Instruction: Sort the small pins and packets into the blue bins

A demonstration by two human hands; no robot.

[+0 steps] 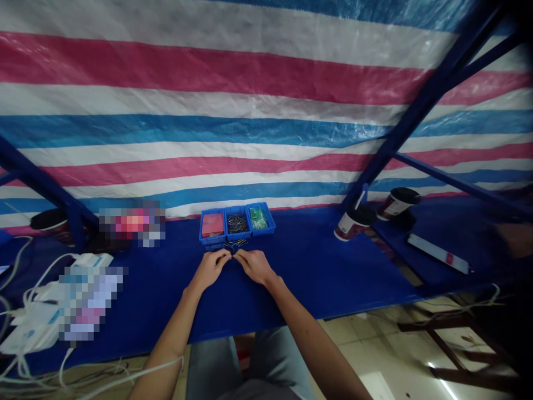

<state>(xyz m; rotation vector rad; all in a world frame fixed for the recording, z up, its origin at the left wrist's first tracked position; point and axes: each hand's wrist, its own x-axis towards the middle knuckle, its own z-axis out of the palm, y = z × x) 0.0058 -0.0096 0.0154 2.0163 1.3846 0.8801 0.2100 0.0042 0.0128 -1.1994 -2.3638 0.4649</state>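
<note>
Both hands meet over the blue table, just in front of three small blue bins. My left hand (213,266) is closed in a pinch, its fingertips beside those of my right hand (255,265), which is pinched too. Something small and dark shows between the fingertips, too small to make out. Right beyond them lies a loose pile of dark, thin pieces (236,243). The left bin holds red flat pieces (212,224), the middle one dark screw-like pieces (237,223), and the right one green and clear pieces (259,217).
White power strips with cables (37,328) and a blurred packet lie at the left of the blue table (308,266). Two dark-lidded cups (353,223) stand at the right, near a blue metal frame. A long pale strip (439,253) lies farther right.
</note>
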